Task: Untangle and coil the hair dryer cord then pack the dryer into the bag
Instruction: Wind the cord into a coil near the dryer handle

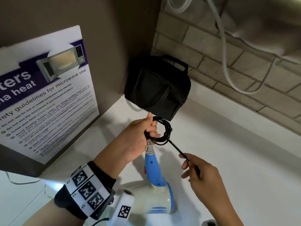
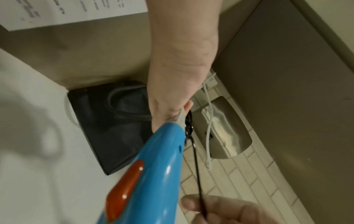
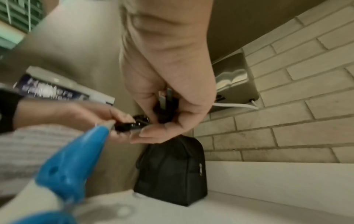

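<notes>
Head view, left hand (image 1: 140,136): fingers curl round the coil (image 1: 160,133) of black cord, right at the base of the dryer (image 1: 154,173) handle, which hangs below the fist.
Head view, right hand (image 1: 203,175): fingers pinch the cord's free end, which runs taut from the coil down to them; the plug itself is hidden here.
Head view, bag (image 1: 158,86): stands just past the left fingers on the counter (image 1: 228,152), against the wall; whether it is zipped I cannot tell.
Head view, risk: the loops probably spring apart if the left grip eases while the last turn goes on, since nothing ties them.
Left wrist view, adds: the red switch (image 2: 126,186) on the blue handle, and the cord leaving the handle's tip by the left fingers toward the right fingertips (image 2: 191,203).
Left wrist view, risk: a hard pull from the right hand would likely kink the cord at the strain relief.
Right wrist view, adds: the plug (image 3: 166,104), prongs up, is tucked in the right palm behind the pinching fingers.
Right wrist view, risk: the prongs could snag a loop when the end is fed in.
</notes>
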A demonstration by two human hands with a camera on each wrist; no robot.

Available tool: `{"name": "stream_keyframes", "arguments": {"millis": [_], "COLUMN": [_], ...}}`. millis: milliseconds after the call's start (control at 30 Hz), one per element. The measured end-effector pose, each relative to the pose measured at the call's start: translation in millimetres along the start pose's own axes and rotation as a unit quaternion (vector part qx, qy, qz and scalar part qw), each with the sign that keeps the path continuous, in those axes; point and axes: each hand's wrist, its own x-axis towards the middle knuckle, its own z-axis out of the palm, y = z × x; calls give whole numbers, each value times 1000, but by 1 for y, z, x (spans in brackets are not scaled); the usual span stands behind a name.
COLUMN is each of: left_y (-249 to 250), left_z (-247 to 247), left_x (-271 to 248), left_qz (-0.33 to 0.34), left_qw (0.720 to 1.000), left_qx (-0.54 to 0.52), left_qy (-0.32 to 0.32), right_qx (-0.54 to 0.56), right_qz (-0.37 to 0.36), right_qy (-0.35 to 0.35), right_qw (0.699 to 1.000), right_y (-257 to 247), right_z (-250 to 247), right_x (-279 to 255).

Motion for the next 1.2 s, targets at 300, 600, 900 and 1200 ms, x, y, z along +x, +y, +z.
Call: {"name": "stream_keyframes", "arguments": {"millis": [300,600,900,1200], "left_y": [-3,-16,-4,-6], "left_z": [2,8,9,12], "left_x": [-2,1,1,0], "left_qz": [62,196,174,118], "left_qw": [984,950,963,981], "left_qx": [166,190,131,92], "left_qy": [1,150,159,121], "right_qx": [50,-14,-73,-219], "right_qz": [-21,-70,-37,-72], "right_qy": [-96,-34,-44,162], "right_qw": [994,997,996,959], "right_y": [-21,-72,-59,-11], "right_z": [5,16,25,19], "right_x": [2,-15,-22,27]}}
